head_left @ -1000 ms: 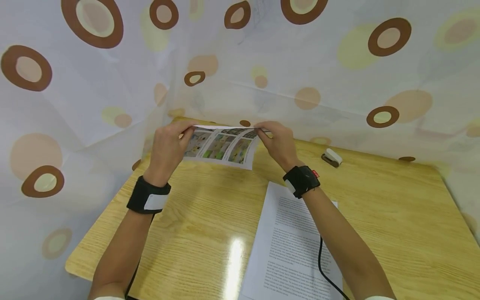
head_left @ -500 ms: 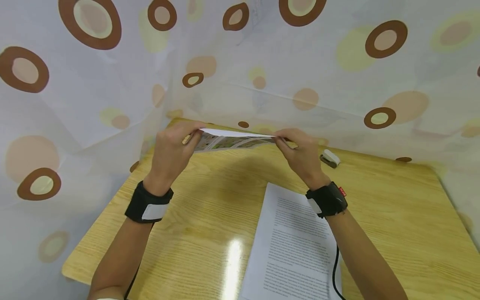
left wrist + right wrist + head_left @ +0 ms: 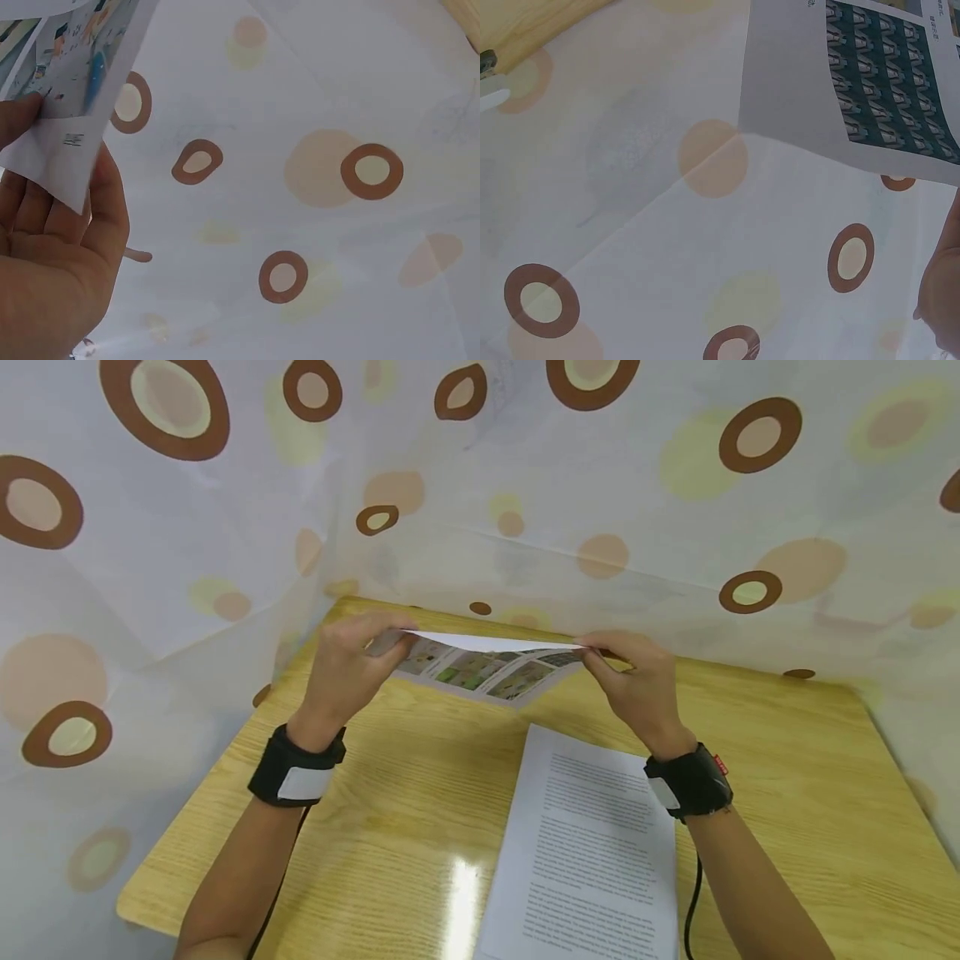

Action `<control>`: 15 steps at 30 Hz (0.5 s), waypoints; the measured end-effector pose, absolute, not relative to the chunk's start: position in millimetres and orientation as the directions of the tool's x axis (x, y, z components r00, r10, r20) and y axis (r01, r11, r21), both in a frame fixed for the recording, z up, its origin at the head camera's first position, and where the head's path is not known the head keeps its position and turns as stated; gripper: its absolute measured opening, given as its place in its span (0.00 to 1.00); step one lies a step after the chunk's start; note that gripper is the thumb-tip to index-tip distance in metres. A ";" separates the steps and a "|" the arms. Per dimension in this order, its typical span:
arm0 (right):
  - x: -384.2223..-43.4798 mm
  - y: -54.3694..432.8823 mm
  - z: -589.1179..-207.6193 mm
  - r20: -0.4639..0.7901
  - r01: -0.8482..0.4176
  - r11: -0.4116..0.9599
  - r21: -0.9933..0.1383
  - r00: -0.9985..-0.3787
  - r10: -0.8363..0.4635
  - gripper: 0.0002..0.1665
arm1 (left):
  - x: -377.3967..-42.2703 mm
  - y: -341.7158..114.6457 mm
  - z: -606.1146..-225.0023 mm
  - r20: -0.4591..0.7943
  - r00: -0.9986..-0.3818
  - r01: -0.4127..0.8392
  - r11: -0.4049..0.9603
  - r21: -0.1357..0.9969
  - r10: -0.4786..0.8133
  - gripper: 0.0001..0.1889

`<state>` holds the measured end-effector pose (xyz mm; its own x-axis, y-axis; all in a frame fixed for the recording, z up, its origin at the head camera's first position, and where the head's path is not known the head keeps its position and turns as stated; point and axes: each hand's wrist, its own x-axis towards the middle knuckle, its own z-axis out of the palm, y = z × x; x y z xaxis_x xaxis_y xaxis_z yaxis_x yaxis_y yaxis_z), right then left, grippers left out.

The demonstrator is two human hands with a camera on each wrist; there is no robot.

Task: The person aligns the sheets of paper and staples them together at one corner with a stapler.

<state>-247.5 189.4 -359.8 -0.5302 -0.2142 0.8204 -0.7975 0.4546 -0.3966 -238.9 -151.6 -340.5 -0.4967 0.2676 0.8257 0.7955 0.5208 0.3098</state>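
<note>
A sheet of paper (image 3: 487,672) printed with colour pictures is held up over the back of the table, its top edge bent toward the head camera. My left hand (image 3: 352,660) pinches its left end between thumb and fingers. At the other end my right hand (image 3: 637,685) pinches the sheet the same way. In the left wrist view, the paper (image 3: 71,82) lies between the thumb and the curled fingers of the left hand (image 3: 60,277). The right wrist view shows a printed corner of the paper (image 3: 795,97), with only part of the right hand (image 3: 941,292) at the edge.
A stack of text-printed paper (image 3: 592,852) lies on the wooden table (image 3: 787,827) at front centre. A white stapler (image 3: 491,90) shows partly in the right wrist view. Behind stands a patterned curtain (image 3: 525,460). A black cable (image 3: 693,902) trails from the right wrist strap.
My right hand has moved right and slightly toward me, drawing away from the left hand along the sheet. The sheet tilted nearly edge-on, then its pictures came partly back into sight.
</note>
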 end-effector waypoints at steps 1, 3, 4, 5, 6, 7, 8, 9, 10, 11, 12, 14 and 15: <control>-245.0 191.9 -359.6 0.819 -0.795 0.451 -0.406 -0.535 -0.206 0.13 | -239.5 -152.4 -341.1 0.815 -0.512 0.802 0.491 0.341 0.270 0.07; -239.5 196.7 -359.5 0.818 -0.794 0.432 -0.428 -0.544 -0.188 0.13 | -240.7 -153.7 -342.8 0.789 -0.548 0.809 0.417 0.414 0.280 0.07; -236.7 199.2 -360.4 0.818 -0.792 0.424 -0.439 -0.548 -0.177 0.14 | -241.3 -154.3 -343.9 0.773 -0.567 0.807 0.379 0.452 0.284 0.07; -234.0 202.0 -361.4 0.817 -0.791 0.422 -0.443 -0.550 -0.172 0.12 | -241.5 -154.6 -344.8 0.753 -0.590 0.800 0.339 0.495 0.292 0.07; -230.8 204.9 -362.7 0.814 -0.789 0.420 -0.449 -0.554 -0.171 0.11 | -241.7 -155.0 -346.0 0.731 -0.613 0.788 0.302 0.537 0.299 0.07; -228.3 207.6 -364.6 0.814 -0.786 0.420 -0.453 -0.557 -0.165 0.11 | -241.7 -155.2 -347.1 0.712 -0.632 0.775 0.273 0.570 0.307 0.07; -225.7 210.2 -366.6 0.812 -0.783 0.421 -0.459 -0.562 -0.159 0.11 | -241.7 -155.2 -348.2 0.694 -0.646 0.763 0.254 0.594 0.318 0.07; -223.4 213.0 -368.8 0.810 -0.781 0.418 -0.463 -0.565 -0.157 0.11 | -241.3 -154.9 -348.9 0.678 -0.658 0.752 0.243 0.613 0.327 0.07; -221.1 215.5 -370.9 0.807 -0.776 0.417 -0.473 -0.571 -0.148 0.12 | -240.9 -154.6 -349.5 0.661 -0.671 0.739 0.235 0.631 0.337 0.07; -219.4 218.3 -372.7 0.805 -0.778 0.408 -0.479 -0.574 -0.150 0.11 | -240.4 -154.3 -350.0 0.645 -0.680 0.729 0.233 0.644 0.348 0.07; -217.8 220.6 -374.5 0.801 -0.780 0.389 -0.490 -0.579 -0.152 0.12 | -240.5 -153.9 -350.5 0.635 -0.683 0.725 0.231 0.649 0.361 0.07; -214.7 224.8 -377.5 0.794 -0.781 0.356 -0.512 -0.589 -0.150 0.15 | -240.0 -152.9 -350.8 0.623 -0.679 0.725 0.220 0.653 0.389 0.08; -213.0 226.7 -378.6 0.789 -0.780 0.340 -0.525 -0.596 -0.150 0.15 | -239.9 -152.3 -351.1 0.617 -0.677 0.724 0.214 0.655 0.401 0.08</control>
<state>-213.0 226.7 -378.6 -0.5958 -0.1500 0.7890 -0.7803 0.3404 -0.5246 -239.9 -152.3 -351.1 -0.6771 0.4010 0.6171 0.7243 0.2144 0.6553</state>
